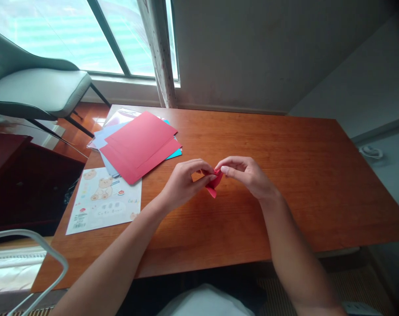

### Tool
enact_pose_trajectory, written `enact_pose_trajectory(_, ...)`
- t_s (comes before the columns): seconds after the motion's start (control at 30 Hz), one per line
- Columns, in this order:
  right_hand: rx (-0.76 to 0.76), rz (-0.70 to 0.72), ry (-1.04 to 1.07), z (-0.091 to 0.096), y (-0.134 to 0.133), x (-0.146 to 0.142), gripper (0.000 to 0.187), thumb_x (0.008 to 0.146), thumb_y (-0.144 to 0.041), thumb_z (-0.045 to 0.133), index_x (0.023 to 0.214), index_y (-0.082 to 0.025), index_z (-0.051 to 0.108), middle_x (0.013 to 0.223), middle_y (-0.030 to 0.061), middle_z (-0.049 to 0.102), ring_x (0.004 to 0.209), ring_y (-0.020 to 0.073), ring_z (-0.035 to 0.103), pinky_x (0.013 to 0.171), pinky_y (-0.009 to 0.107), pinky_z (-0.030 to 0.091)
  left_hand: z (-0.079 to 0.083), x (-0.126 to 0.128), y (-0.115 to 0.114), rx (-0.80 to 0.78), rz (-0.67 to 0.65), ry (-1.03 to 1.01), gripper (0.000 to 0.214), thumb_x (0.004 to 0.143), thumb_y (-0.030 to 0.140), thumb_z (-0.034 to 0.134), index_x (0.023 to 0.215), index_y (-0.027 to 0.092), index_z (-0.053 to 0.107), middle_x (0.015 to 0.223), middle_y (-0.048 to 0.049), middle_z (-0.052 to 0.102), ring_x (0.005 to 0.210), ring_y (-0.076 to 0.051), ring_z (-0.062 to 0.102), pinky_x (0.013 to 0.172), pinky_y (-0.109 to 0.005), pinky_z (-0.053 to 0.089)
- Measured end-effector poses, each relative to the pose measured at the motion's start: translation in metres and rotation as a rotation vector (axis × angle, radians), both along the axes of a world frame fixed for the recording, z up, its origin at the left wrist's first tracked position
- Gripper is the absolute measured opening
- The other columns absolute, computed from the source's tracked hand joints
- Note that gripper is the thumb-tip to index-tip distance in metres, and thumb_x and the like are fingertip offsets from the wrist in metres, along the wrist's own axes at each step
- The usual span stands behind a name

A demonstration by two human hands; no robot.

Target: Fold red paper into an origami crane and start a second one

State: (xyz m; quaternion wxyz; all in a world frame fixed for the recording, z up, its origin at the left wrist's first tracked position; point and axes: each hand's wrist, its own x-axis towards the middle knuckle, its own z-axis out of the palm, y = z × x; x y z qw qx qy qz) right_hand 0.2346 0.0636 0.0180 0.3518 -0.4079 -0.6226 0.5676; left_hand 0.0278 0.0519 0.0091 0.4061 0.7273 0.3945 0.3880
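A small folded piece of red paper (212, 191) is held above the middle of the wooden table (252, 219). My left hand (189, 180) pinches it from the left, thumb and fingers closed on it. From the right, the thumb and forefinger of my right hand (247, 173) close on its upper right end. Part of the paper is hidden behind the fingers, so its full shape does not show. Left of my hands lies a stack of red paper sheets (140, 145), over pale blue sheets (102, 136) and a bright blue sheet (175, 154).
A white printed sheet with bears (103, 210) lies at the table's left edge. Behind it are a chair (37, 87), a window (70, 35) and a curtain (159, 52). A white curved rail (54, 252) stands at lower left. A white cable (370, 152) is beyond the right edge.
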Motion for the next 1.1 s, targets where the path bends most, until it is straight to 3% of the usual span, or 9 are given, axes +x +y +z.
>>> enact_pose_trajectory(0.17, -0.024, 0.045, -0.068, 0.0009, -0.0001, 0.0042, 0.011, 0.085, -0.031, 0.070, 0.088, -0.022, 0.075, 0.089, 0.0017, 0.076, 0.085, 0.0187, 0.070, 0.076, 0.031, 0.055, 0.0026, -0.0030, 0.0008, -0.148, -0.060, -0.030, 0.011, 0.089, 0.027, 0.069, 0.080, 0.020, 0.071, 0.080, -0.0028, 0.072, 0.074, -0.016, 0.065, 0.072, -0.029, 0.052)
enact_pose_trajectory(0.4, -0.044, 0.044, -0.072, -0.0035, -0.0005, 0.0039, 0.013, 0.085, -0.034, 0.072, 0.088, -0.021, 0.075, 0.090, 0.0025, 0.075, 0.085, 0.0190, 0.069, 0.075, 0.031, 0.054, 0.0007, -0.0045, 0.0014, -0.236, -0.094, -0.052, 0.014, 0.090, 0.028, 0.067, 0.083, 0.017, 0.071, 0.080, -0.0035, 0.072, 0.075, -0.016, 0.063, 0.071, -0.029, 0.051)
enact_pose_trajectory(0.73, -0.099, 0.045, -0.047, -0.0024, -0.0005, 0.0035, 0.020, 0.084, -0.040, 0.073, 0.090, -0.021, 0.076, 0.093, 0.0036, 0.076, 0.092, 0.0212, 0.070, 0.084, 0.033, 0.054, 0.0010, -0.0044, 0.0014, -0.256, -0.080, -0.076, 0.015, 0.088, 0.030, 0.071, 0.082, 0.016, 0.072, 0.082, -0.0042, 0.072, 0.076, -0.016, 0.064, 0.075, -0.029, 0.053)
enact_pose_trajectory(1.1, -0.050, 0.034, -0.090, -0.0047, 0.0002, 0.0020, 0.014, 0.086, -0.034, 0.071, 0.089, -0.021, 0.074, 0.092, 0.0024, 0.075, 0.087, 0.0190, 0.069, 0.078, 0.031, 0.054, -0.0033, -0.0030, 0.0012, -0.261, -0.063, -0.094, 0.015, 0.086, 0.030, 0.072, 0.080, 0.016, 0.072, 0.080, -0.0040, 0.071, 0.075, -0.015, 0.065, 0.069, -0.027, 0.056)
